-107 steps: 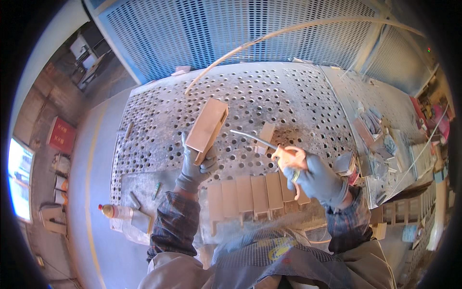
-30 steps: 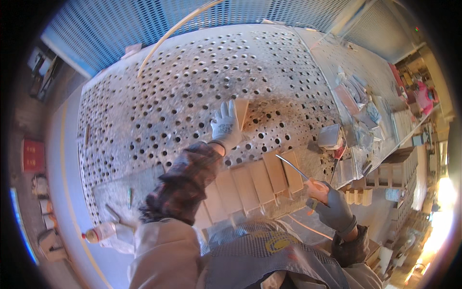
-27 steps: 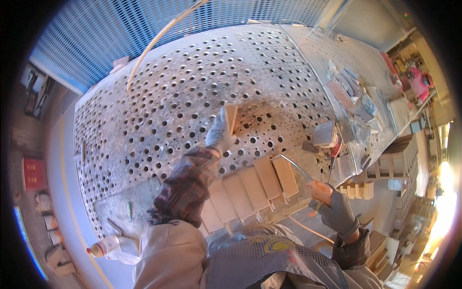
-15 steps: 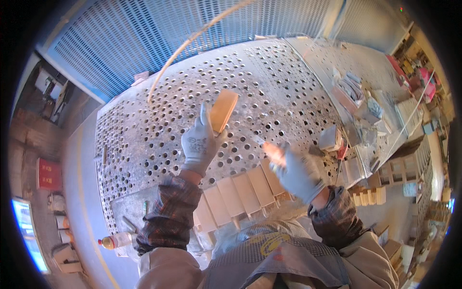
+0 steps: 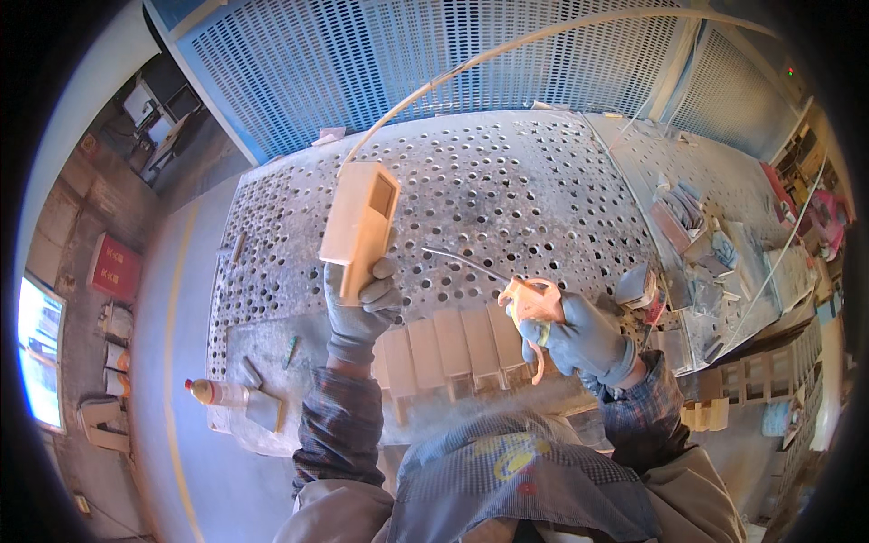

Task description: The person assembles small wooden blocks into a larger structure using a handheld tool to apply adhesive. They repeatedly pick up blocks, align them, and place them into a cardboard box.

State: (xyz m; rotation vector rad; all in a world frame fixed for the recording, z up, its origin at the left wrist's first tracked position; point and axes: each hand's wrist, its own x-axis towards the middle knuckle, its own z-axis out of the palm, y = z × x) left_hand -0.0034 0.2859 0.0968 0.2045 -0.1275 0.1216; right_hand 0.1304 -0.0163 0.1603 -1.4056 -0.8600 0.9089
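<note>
My gloved left hand (image 5: 362, 312) grips a pale wooden box (image 5: 348, 213) by its lower end, holding it up over the holed metal table (image 5: 299, 339). A rectangular opening shows in one upper face of the box. In my gloved right hand (image 5: 587, 339) is an orange air blow gun (image 5: 529, 303), fingers wrapped round its body. Its thin, bent metal nozzle points left toward the box but stays apart from it. Along the near table edge, between my arms, lies a row of several similar wooden pieces (image 5: 451, 348).
A bottle (image 5: 217, 393) with a red cap lies at the near left, beside small tools. A pale hose (image 5: 434, 86) arcs in front of the blue grille (image 5: 299, 81). Sanding blocks and scraps (image 5: 688, 217) are heaped on the right. Wooden racks (image 5: 756, 385) stand beyond.
The wooden box has turned, so its opening now faces into view. The blow gun's nozzle has come into clear sight, and my right hand has slowed. The whole view has shifted slightly.
</note>
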